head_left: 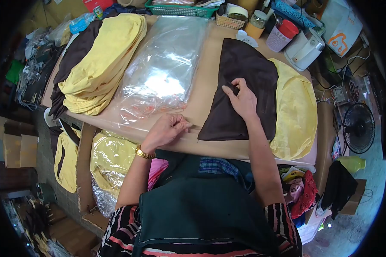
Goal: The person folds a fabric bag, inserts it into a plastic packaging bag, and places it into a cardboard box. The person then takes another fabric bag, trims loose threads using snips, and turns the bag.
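Observation:
A dark brown cloth (248,115) lies on the table, its right side against a folded yellow cloth (295,113). My right hand (243,99) is over the brown cloth, thumb and forefinger pinching a small fold of it. Left of the cloth, near the table's front edge, my left hand (169,129) is closed, fingertips pressed together; anything between them is too small to make out. Clear plastic bags (163,64) lie flat beyond my left hand. A thick pile of yellow cloth (103,60) with brown parts rests at the table's left.
Along the back stand a green basket (180,10), a small wicker basket (230,21), a purple cup (278,39) and a white appliance (304,49). A black fan (358,127) is at the right. Below the table's left side, a cardboard box (85,171) holds plastic-wrapped yellow cloth.

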A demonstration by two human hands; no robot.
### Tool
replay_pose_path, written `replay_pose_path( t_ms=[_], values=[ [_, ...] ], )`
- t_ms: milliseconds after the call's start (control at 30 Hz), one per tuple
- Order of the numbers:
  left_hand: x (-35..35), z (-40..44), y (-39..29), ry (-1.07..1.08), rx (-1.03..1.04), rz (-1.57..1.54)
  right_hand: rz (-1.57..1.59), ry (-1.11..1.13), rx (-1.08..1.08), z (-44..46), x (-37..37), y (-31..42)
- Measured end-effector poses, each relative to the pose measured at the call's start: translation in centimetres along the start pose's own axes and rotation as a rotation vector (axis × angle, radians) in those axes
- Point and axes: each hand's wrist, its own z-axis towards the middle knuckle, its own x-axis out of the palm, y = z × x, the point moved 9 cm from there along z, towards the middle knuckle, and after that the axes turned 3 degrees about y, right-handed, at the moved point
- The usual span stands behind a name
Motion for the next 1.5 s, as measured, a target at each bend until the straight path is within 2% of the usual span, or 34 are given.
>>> replay_pose_path(
  t_ms=[33,100,133,200,233,300,333,367,400,433,467,500,533,600,633,700,833,900,933,1000,1033,1100,1233,1333,1400,1500],
  values=[
    [-0.1,-0.3,0.0,-0.006,-0.005,-0.003,0.002,0.007,-0.004,-0.2,-0.1,0.0],
    [-2.1,-1.0,-1.3,-0.211,0.061,0.229,0.062,0.037,-0.098,-0.4,-1.0,1.9],
    [-1.9,-0.8,-1.8,-0.214,0.061,0.228,0.062,0.038,-0.1,-0.8,-1.6,2.5],
    [-1.9,-0.8,-3.0,-0.391,0.165,-0.143,0.069,0.11,0.047,-2.9,-2.4,4.0],
    [-0.8,-0.2,-2.6,-0.392,0.163,-0.15,0.064,0.116,0.046,-3.8,-1.9,4.5],
    [1.9,1.1,-2.7,-0.33,0.238,-0.052,-0.161,0.255,-0.056,-5.5,1.1,5.5],
    [2.4,1.3,-2.7,-0.327,0.241,-0.053,-0.147,0.273,-0.102,-6.0,2.9,4.9],
    [2.7,1.5,-3.6,-0.321,0.233,0.1,-0.15,0.267,-0.097,-6.2,3.3,4.6],
    [2.9,1.7,-4.3,-0.319,0.225,0.251,-0.009,0.129,-0.162,-6.2,2.3,5.0],
    [2.5,1.8,-4.4,-0.321,0.228,0.248,0.134,-0.005,-0.227,-6.3,1.3,5.2],
    [3.1,2.3,-3.3,-0.169,0.15,0.142,0.291,-0.057,-0.193,-6.3,0.9,4.7],
    [3.9,2.4,-2.3,-0.017,0.072,0.037,0.289,-0.053,-0.193,-6.3,0.9,4.6],
    [3.5,2.1,-2.1,-0.017,0.071,0.034,0.331,-0.105,-0.189,-6.3,0.4,4.4],
    [2.9,1.4,-0.5,-0.032,-0.065,-0.194,0.39,-0.17,-0.174,-6.4,-0.2,4.0],
    [2.8,1.3,-0.2,-0.032,-0.065,-0.194,0.39,-0.169,-0.173,-6.4,-0.2,4.1],
    [2.6,1.2,0.6,-0.08,-0.03,-0.39,0.36,-0.168,-0.196,-6.4,-0.3,4.5],
    [2.8,1.0,1.0,-0.101,-0.003,-0.262,0.352,-0.149,-0.188,-6.5,-0.2,4.4],
    [4.0,1.0,1.3,-0.013,-0.048,-0.642,0.307,-0.037,-0.114,-6.3,0.4,4.1],
    [4.0,1.0,1.3,-0.014,-0.048,-0.641,0.308,-0.037,-0.115,-6.4,0.5,4.1],
    [5.5,0.9,1.1,0.094,-0.122,-1.205,0.263,-0.012,-0.099,-6.4,0.8,4.2],
    [5.7,0.8,0.8,0.093,-0.123,-1.204,0.264,-0.013,-0.099,-6.4,0.8,4.4],
    [5.9,0.3,-0.9,0.089,-0.122,-1.427,0.287,-0.147,-0.145,-6.6,-1.0,5.8],
    [5.5,-0.1,-0.9,0.096,-0.085,-1.441,0.211,-0.149,-0.163,-7.5,-3.3,7.8],
    [5.1,-0.1,-1.2,0.06,-0.06,-1.316,-0.005,-0.069,-0.379,-8.7,-5.3,12.0],
    [5.1,0.0,-1.4,0.073,0.015,-1.287,-0.031,-0.028,-0.384,-9.2,-5.8,12.9],
    [5.2,-0.1,-1.4,0.063,-0.001,-1.278,-0.074,0.0,-0.423,-9.5,-6.0,14.3]
  ],
)
